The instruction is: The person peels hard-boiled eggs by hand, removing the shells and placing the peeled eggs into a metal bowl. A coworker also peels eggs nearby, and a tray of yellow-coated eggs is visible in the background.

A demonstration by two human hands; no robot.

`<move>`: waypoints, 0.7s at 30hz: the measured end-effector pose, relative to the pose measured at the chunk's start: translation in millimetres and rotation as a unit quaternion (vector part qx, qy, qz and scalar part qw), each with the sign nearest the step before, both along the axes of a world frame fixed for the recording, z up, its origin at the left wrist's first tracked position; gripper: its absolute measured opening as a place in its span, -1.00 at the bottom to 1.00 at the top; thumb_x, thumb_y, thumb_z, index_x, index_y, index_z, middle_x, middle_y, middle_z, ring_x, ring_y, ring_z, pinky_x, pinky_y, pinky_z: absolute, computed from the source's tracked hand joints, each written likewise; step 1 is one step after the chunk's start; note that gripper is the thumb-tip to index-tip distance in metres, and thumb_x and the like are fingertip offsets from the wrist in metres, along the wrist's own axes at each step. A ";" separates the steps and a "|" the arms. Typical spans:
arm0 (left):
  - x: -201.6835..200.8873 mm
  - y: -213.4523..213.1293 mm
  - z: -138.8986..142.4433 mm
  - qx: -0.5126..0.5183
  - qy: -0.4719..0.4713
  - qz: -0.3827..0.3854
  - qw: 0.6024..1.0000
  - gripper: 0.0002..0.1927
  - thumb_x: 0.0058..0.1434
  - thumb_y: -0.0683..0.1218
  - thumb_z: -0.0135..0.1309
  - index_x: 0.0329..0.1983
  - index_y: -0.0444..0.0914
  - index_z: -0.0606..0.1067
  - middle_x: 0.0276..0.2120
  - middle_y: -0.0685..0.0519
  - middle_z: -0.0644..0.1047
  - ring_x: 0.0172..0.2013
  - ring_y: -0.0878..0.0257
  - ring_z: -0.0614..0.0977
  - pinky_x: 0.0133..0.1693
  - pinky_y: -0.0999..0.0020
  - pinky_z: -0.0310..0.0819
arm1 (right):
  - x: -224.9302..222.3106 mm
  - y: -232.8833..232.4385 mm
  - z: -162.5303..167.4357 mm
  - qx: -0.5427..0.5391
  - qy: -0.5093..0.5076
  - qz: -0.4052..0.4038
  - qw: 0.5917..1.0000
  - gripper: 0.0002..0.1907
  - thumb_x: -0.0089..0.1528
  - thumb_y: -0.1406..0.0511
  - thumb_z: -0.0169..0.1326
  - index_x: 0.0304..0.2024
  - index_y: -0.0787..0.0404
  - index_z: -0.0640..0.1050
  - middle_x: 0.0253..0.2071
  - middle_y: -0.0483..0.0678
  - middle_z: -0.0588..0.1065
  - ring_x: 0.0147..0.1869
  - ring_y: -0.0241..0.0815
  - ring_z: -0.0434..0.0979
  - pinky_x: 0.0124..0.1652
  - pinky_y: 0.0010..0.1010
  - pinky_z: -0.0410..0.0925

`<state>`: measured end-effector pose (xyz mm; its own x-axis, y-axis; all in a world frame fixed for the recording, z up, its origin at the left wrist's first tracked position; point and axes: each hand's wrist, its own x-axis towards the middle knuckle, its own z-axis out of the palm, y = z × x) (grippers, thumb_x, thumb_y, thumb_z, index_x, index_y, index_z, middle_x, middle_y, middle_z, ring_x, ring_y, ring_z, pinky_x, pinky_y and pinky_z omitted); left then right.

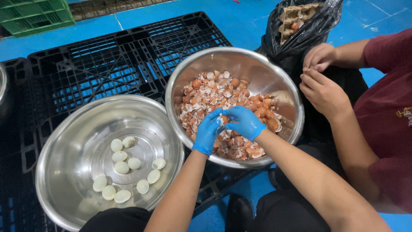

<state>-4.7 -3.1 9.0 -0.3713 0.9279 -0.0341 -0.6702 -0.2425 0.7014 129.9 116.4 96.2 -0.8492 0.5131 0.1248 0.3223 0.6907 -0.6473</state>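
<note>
My left hand [207,131] and right hand [245,122] — blue gloves, fingers pinched together on one egg [222,120] — over the shell bowl [257,64]. Peeled eggs [122,167] in the near bowl [68,129] — a co-worker's bare hands [322,77] on the right.

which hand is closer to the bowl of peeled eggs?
Left. The left hand is over the near-left part of the shell bowl, just right of the peeled-egg bowl rim. The right hand is farther right, toward the shell bowl's middle.
</note>
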 end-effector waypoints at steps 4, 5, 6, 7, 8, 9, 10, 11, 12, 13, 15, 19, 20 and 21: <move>1.9 0.6 -4.8 -0.016 0.056 0.016 0.998 -0.50 0.32 -0.24 0.05 0.34 -0.31 0.38 0.26 -0.02 0.44 0.17 0.20 0.52 0.15 0.25 0.50 | -0.1 1.5 2.8 0.010 -0.019 -0.002 1.000 -0.43 0.00 0.25 0.39 0.06 0.19 0.60 -0.09 0.04 0.54 -0.08 -0.09 0.63 -0.05 -0.30 0.49; 1.8 1.3 -6.7 -0.006 0.065 0.018 0.998 -0.48 0.29 -0.26 0.06 0.34 -0.32 0.38 0.26 -0.05 0.45 0.18 0.19 0.52 0.17 0.26 0.48 | -0.6 1.4 3.1 -0.005 -0.005 0.002 1.000 -0.42 0.00 0.24 0.39 0.08 0.20 0.58 -0.07 0.04 0.55 -0.06 -0.10 0.63 -0.05 -0.30 0.49; 1.7 2.0 -8.5 0.005 0.074 0.021 0.997 -0.47 0.27 -0.28 0.07 0.34 -0.32 0.39 0.25 -0.07 0.46 0.19 0.18 0.52 0.18 0.28 0.46 | -1.3 0.8 3.9 -0.020 0.008 0.006 1.000 -0.40 0.00 0.23 0.39 0.09 0.22 0.57 -0.05 0.04 0.55 -0.04 -0.11 0.62 -0.04 -0.30 0.49; 1.4 2.5 -10.0 0.015 0.083 0.023 0.996 -0.45 0.24 -0.31 0.07 0.34 -0.33 0.40 0.25 -0.09 0.46 0.20 0.17 0.51 0.20 0.29 0.44 | -1.9 -0.2 5.0 -0.035 0.021 0.010 0.999 -0.38 0.01 0.22 0.39 0.10 0.23 0.56 -0.03 0.03 0.55 -0.01 -0.12 0.62 -0.03 -0.30 0.49; 0.9 2.9 -11.1 0.021 0.091 0.022 0.995 -0.43 0.23 -0.32 0.08 0.35 -0.34 0.39 0.26 -0.10 0.46 0.21 0.16 0.51 0.22 0.29 0.44 | -2.6 -1.3 6.0 -0.036 -0.005 -0.011 0.999 -0.38 0.01 0.21 0.40 0.09 0.23 0.56 -0.04 0.03 0.55 -0.04 -0.12 0.63 -0.04 -0.30 0.49; 0.5 3.1 -11.7 0.028 0.099 0.021 0.994 -0.42 0.21 -0.33 0.08 0.35 -0.36 0.38 0.27 -0.10 0.45 0.22 0.15 0.51 0.23 0.30 0.43 | -3.2 -2.7 6.8 -0.037 -0.030 -0.031 0.998 -0.39 0.01 0.20 0.41 0.09 0.22 0.56 -0.05 0.03 0.56 -0.06 -0.12 0.63 -0.06 -0.30 0.50; 0.3 2.9 -12.0 0.033 0.107 0.020 0.994 -0.40 0.20 -0.34 0.08 0.35 -0.38 0.38 0.28 -0.11 0.45 0.23 0.15 0.51 0.24 0.30 0.42 | -3.7 -4.1 7.3 -0.039 -0.056 -0.051 0.996 -0.39 0.01 0.19 0.41 0.08 0.22 0.57 -0.07 0.03 0.56 -0.09 -0.12 0.64 -0.07 -0.30 0.50; 0.1 3.0 -11.4 0.048 0.103 0.022 0.993 -0.38 0.19 -0.36 0.08 0.37 -0.38 0.35 0.29 -0.11 0.43 0.25 0.15 0.49 0.27 0.31 0.41 | -4.3 -5.2 7.8 -0.037 -0.053 -0.053 0.996 -0.39 0.00 0.19 0.42 0.08 0.22 0.57 -0.08 0.03 0.56 -0.10 -0.12 0.64 -0.07 -0.30 0.50; -0.1 3.0 -10.4 0.063 0.099 0.025 0.993 -0.36 0.18 -0.37 0.08 0.38 -0.38 0.32 0.31 -0.10 0.41 0.28 0.16 0.48 0.29 0.31 0.39 | -4.9 -6.0 8.0 -0.036 -0.049 -0.056 0.997 -0.39 0.00 0.20 0.42 0.07 0.23 0.57 -0.09 0.03 0.56 -0.10 -0.12 0.63 -0.08 -0.31 0.50; 0.1 2.5 -9.1 0.078 0.095 0.027 0.992 -0.33 0.17 -0.38 0.09 0.39 -0.38 0.30 0.33 -0.10 0.39 0.30 0.17 0.46 0.31 0.32 0.37 | -5.3 -6.6 8.0 -0.034 -0.046 -0.058 0.997 -0.39 -0.01 0.21 0.43 0.06 0.23 0.57 -0.10 0.03 0.55 -0.11 -0.13 0.63 -0.08 -0.31 0.50; 0.1 1.4 -5.3 0.050 0.084 0.022 0.995 -0.27 0.13 -0.38 0.07 0.42 -0.33 0.26 0.33 -0.06 0.38 0.28 0.17 0.45 0.25 0.31 0.41 | -5.6 -6.5 7.8 -0.054 -0.030 -0.039 0.997 -0.44 -0.01 0.25 0.39 0.04 0.23 0.59 -0.13 0.04 0.56 -0.13 -0.11 0.63 -0.10 -0.32 0.51; 0.4 -2.0 4.4 0.000 0.042 -0.003 0.999 -0.23 0.09 -0.38 0.03 0.43 -0.28 0.25 0.30 -0.05 0.40 0.21 0.11 0.49 0.14 0.28 0.47 | -3.9 -4.5 6.3 -0.027 0.007 0.000 1.000 -0.47 0.02 0.29 0.36 0.04 0.25 0.57 -0.12 0.02 0.55 -0.11 -0.15 0.64 -0.08 -0.36 0.50; 0.7 -2.3 7.0 0.013 0.064 0.003 0.998 -0.23 0.09 -0.38 0.05 0.43 -0.28 0.25 0.31 -0.05 0.40 0.23 0.14 0.48 0.16 0.29 0.47 | -3.1 -4.0 5.9 -0.023 0.003 -0.001 1.000 -0.47 0.03 0.29 0.37 0.05 0.24 0.57 -0.12 0.03 0.54 -0.11 -0.14 0.63 -0.08 -0.35 0.50; 1.0 -2.5 9.7 0.026 0.086 0.009 0.996 -0.23 0.09 -0.39 0.06 0.43 -0.29 0.25 0.31 -0.05 0.40 0.26 0.16 0.47 0.19 0.30 0.46 | -2.3 -3.7 5.5 -0.019 -0.001 -0.002 1.000 -0.46 0.03 0.29 0.38 0.05 0.24 0.58 -0.12 0.04 0.53 -0.11 -0.13 0.62 -0.09 -0.34 0.50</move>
<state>-3.7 -5.6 18.7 -0.3842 0.9199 0.0790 -0.5369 -0.2922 0.7914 127.6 112.7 101.7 -0.8468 0.5217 0.1037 0.3264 0.6635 -0.6732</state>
